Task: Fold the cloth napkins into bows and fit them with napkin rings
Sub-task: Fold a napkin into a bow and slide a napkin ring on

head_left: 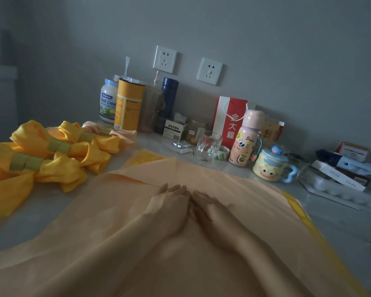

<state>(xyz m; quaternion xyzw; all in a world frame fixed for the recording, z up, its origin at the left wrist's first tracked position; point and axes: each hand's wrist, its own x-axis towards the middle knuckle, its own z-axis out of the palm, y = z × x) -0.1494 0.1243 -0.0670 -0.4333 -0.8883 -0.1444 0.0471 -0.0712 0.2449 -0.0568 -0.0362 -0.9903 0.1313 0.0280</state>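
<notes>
A large peach cloth napkin [107, 213] lies spread over the table in front of me, its far corner folded toward the middle. My left hand [169, 202] and my right hand [210, 207] lie flat on it side by side, fingers straight, pressing the cloth near its centre. At the left, several yellow napkin bows [58, 163] lie in a heap, each cinched by a green-gold napkin ring [59, 146]. A peach bow [116, 133] with its ring lies behind them.
Along the wall stand a milk powder jar [108, 101], a yellow canister [129, 103], a blue flask [168, 97], a red gift bag [229, 118], a glass [208, 146], a pink bottle [245, 138] and a cartoon mug [270, 166]. Boxes [347, 168] crowd the right.
</notes>
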